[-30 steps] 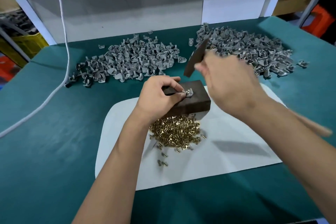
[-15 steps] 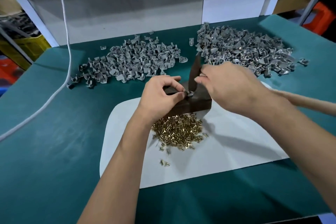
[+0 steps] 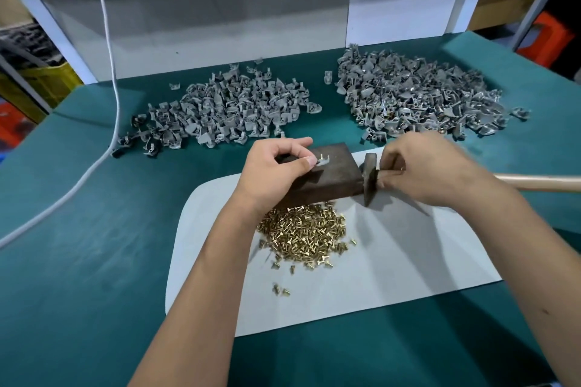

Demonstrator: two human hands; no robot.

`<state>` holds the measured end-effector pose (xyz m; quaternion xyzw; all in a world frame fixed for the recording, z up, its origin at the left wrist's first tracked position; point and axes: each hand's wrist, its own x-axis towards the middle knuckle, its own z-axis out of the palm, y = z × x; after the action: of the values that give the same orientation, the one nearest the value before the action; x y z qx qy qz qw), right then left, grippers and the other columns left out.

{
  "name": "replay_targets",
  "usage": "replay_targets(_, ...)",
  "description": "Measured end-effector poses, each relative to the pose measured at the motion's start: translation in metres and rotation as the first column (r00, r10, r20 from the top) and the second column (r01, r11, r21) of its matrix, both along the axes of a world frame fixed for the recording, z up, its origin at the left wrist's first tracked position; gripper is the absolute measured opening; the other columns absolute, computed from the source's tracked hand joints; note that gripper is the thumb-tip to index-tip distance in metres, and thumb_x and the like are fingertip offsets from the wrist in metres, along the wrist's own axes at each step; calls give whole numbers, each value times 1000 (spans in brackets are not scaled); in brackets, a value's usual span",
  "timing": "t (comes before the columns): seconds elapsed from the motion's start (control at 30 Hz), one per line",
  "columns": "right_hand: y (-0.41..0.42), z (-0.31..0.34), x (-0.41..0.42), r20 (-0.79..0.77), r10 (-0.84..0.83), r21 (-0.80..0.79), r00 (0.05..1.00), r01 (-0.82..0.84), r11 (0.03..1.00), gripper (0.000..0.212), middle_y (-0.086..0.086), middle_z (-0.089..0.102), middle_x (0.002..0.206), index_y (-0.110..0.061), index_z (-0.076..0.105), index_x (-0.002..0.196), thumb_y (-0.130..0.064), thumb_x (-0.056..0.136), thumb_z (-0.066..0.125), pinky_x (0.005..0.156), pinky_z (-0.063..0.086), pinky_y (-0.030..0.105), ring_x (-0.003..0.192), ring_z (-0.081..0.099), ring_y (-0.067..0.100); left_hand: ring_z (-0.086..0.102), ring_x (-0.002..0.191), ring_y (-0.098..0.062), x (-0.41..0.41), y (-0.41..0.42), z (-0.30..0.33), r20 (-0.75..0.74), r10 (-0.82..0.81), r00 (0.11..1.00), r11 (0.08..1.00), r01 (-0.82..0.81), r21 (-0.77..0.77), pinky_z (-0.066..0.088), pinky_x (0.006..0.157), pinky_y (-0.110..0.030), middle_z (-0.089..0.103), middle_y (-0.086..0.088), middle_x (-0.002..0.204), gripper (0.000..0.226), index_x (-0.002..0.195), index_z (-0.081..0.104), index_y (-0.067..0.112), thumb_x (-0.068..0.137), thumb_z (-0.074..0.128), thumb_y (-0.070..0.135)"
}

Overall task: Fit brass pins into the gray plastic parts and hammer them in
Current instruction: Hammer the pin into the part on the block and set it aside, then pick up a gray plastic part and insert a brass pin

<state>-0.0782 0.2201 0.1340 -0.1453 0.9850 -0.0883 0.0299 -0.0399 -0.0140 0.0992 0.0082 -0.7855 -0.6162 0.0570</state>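
Pinching a gray plastic part (image 3: 322, 161) with brass pin on the dark block (image 3: 330, 179), left hand (image 3: 270, 173) curled; right hand (image 3: 430, 173) grips hammer (image 3: 370, 177) beside block, on bench (image 3: 94, 261).

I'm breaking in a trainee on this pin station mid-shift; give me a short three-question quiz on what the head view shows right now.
1. True or false: the hammer head is striking the gray part on the dark block.
2. Multiple choice: the heap of brass pins lies on A) the bare green table, B) the white mat, C) the block.
3. Fill in: the left hand pinches the ____ on top of the block.

Key:
1. False: the right hand holds the hammer down beside the block's right edge.
2. B, just in front of the block.
3. Gray part, with a brass pin standing up in it.
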Motion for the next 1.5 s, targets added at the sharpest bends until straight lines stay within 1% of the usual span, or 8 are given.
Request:
replay_targets(0.2, -35, 7, -2, -197, 230, -191, 953, -268, 944, 26, -3, 71, 108, -30, 70, 115, -35, 90, 71, 96, 50, 42, 105, 62, 22, 68, 115, -6, 0, 2, 0, -12, 1, 1000, 1000, -1, 21, 48, 111, -44, 72, -3, 124, 25, 71, 77, 21, 87, 75, 1)
replay_targets(0.33, -53, -3, -2, -244, 374, -187, 894, -422, 887, 23, -3, 63, 97, -31, 73, 113, -41, 93, 68, 90, 46, 45, 99, 56, 23, 68, 114, -8, -2, 1, -1, -29, 6, 1000, 1000, -6, 24, 48, 110, -44, 72, -5, 123, 22, 74, 76, 18, 89, 73, 2)
replay_targets(0.67, -22, 6, -56, -221, -55, -124, 974, 28, 992, 32, 2, 77, 95, -23, 78, 104, -48, 85, 79, 86, 59, 40, 90, 69, 25, 65, 76, -12, -18, -24, -14, -53, 524, 850, 851, -522, 52, 54, 84, -33, 75, 6, 77, 20, 76, 77, 18, 92, 74, 30)
replay_targets(0.83, -74, 11, -73, -221, 126, -137, 967, -159, 978, 20, 2, 76, 99, -25, 77, 102, -40, 89, 75, 90, 57, 39, 94, 69, 26, 63, 71, -2, -20, -34, -16, 4, 639, 769, 762, -634, 134, 51, 78, -26, 68, 19, 65, 21, 70, 74, 21, 90, 73, 27)
replay_targets(1.0, -141, 1, -90, -46, 406, -20, 913, -407, 913, 34, 3, 72, 119, -23, 74, 120, -34, 88, 79, 98, 51, 33, 108, 66, 25, 65, 80, -16, -19, -38, -17, 83, 652, 754, 727, -653, 212, 59, 93, -45, 74, -1, 81, 19, 74, 75, 16, 92, 72, 22)
replay_targets(1.17, -158, -5, -101, 30, 440, 6, 898, -440, 898, 23, 3, 76, 103, -16, 79, 103, -22, 81, 86, 87, 53, 27, 95, 69, 21, 70, 74, -12, -19, -42, -14, 160, 620, 768, 699, -634, 331, 62, 87, -37, 76, -8, 91, 14, 81, 73, 12, 95, 70, 13)
replay_targets(1.33, -158, 6, -80, -51, 484, -324, 873, -473, 819, 37, -4, 77, 91, -22, 76, 111, -18, 76, 89, 77, 53, 19, 78, 70, 7, 75, 92, -28, -18, -44, -10, 241, 488, 839, 681, -538, 497, 63, 78, -29, 74, -23, 102, 11, 88, 72, 5, 97, 67, 7)
replay_targets(1.5, -159, 22, -50, -117, 542, -444, 832, -532, 720, 52, -4, 76, 92, -15, 65, 123, -7, 76, 86, 74, 54, 16, 79, 70, 7, 73, 67, -19, -9, -49, 2, 278, 327, 903, 575, -423, 700, 62, 66, -25, 75, -15, 80, 10, 96, 72, -3, 93, 64, -7)
